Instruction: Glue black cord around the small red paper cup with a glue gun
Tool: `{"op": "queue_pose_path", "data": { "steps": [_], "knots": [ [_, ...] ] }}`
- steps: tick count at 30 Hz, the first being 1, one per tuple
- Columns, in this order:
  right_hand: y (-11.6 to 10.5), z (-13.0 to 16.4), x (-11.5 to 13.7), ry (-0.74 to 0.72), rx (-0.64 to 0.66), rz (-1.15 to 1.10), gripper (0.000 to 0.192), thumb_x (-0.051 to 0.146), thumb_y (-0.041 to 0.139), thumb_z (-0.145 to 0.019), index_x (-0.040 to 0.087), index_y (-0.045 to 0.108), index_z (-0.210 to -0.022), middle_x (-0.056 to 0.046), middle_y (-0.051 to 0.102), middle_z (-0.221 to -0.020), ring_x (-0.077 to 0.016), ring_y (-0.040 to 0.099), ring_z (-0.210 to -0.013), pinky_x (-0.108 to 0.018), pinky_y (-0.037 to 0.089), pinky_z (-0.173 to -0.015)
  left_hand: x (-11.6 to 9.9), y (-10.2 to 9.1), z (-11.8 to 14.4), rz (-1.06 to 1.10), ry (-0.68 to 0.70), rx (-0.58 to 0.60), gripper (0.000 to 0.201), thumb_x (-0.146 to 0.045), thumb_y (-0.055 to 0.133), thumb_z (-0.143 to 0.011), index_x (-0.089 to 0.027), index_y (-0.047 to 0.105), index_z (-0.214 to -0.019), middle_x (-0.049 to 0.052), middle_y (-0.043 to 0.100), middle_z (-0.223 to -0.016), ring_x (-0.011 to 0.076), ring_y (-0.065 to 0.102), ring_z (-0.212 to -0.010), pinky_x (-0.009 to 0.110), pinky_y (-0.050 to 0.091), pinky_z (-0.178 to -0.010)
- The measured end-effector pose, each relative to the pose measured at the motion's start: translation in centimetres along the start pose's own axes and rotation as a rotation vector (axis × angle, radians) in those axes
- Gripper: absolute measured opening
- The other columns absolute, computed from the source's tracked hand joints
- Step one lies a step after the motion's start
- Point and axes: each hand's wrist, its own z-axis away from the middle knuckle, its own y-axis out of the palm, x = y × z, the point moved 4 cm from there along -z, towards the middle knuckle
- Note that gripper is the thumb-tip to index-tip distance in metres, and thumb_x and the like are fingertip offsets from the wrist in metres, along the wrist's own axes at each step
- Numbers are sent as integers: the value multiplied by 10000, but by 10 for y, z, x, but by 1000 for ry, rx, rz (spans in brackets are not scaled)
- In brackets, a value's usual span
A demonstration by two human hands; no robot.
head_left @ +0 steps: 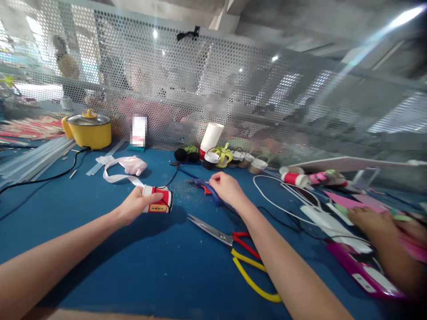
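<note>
My left hand is wrapped round a small paper cup with a red band and a yellow label, tilted on its side. A black cord runs over the cup. Fingers curled and pressed together, my right hand is beside a blue glue gun with an orange trigger; what the fingertips hold, if anything, is hidden. Large scissors with red and yellow handles lie partly open below, partly covered by my right forearm. A pale ribbon roll sits behind the cup, its loose end trailing towards my left hand.
A yellow electric pot and clear glue sticks are at left. Stacked white cups and several small cups line the mesh partition. At right are a white cable, a purple power strip and another person's arm.
</note>
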Motion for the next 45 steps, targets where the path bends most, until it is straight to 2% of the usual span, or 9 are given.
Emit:
{"op": "queue_pose_path", "data": {
  "steps": [2,6,11,15,19,25,33,40,45],
  "knots": [
    [9,-11,-18,55,48,44,50,95,598,-640,138,610,-617,-132,679,-728,-265,636,-785,-318,453,-679,1,-5,0,14,5,-18,329,-391,764,-532,-111,672,-678,45,695,-638,149,620,-579,244,465,-601],
    [26,-17,-37,101,95,33,247,49,631,-522,194,467,-408,-57,598,-500,-242,630,-655,-276,426,-552,-3,-7,3,14,24,-40,335,-398,761,-539,-107,662,-672,50,691,-639,156,621,-579,254,470,-606],
    [24,-9,-35,112,46,-154,152,85,633,-564,194,531,-594,-7,571,-483,-180,592,-535,-264,418,-492,-6,-4,5,9,30,-38,311,-363,771,-533,-102,664,-663,47,685,-611,147,615,-566,250,469,-606],
    [10,11,-17,65,63,-409,206,229,576,-711,166,534,-903,-35,652,-717,-133,615,-592,-251,479,-544,-8,-11,1,26,42,-139,275,-329,759,-554,-100,649,-657,30,665,-565,137,606,-534,232,463,-560],
    [4,42,8,24,246,-830,261,387,613,-701,144,559,-778,-33,629,-652,-118,582,-542,-249,477,-533,-10,-18,1,106,40,-307,250,-341,723,-599,-122,610,-640,19,662,-559,128,600,-503,219,453,-502],
    [7,80,33,-145,330,-691,263,369,579,-745,125,615,-834,-15,610,-594,-105,540,-474,-241,460,-482,-7,-1,9,-77,7,-97,222,-290,749,-560,-115,663,-666,26,685,-617,134,604,-555,224,445,-553],
    [4,95,38,-215,218,-300,159,310,572,-729,185,604,-637,11,560,-467,-135,502,-428,-261,424,-449,-4,-9,5,-168,-100,-123,270,-328,723,-574,-114,676,-733,59,706,-694,200,641,-652,289,471,-623],
    [9,95,37,-355,177,-190,139,267,551,-731,182,660,-739,-20,668,-664,-181,592,-615,-267,448,-568,-7,-10,6,-183,-128,-157,211,-281,730,-540,-122,669,-665,44,696,-639,188,630,-605,268,461,-582],
    [12,94,38,-393,213,-152,152,261,529,-743,183,615,-645,-12,626,-598,-161,560,-568,-257,427,-544,-10,-10,8,-212,-137,-181,147,-255,720,-540,-137,654,-595,19,661,-527,153,584,-506,233,420,-505]
  ]
}}
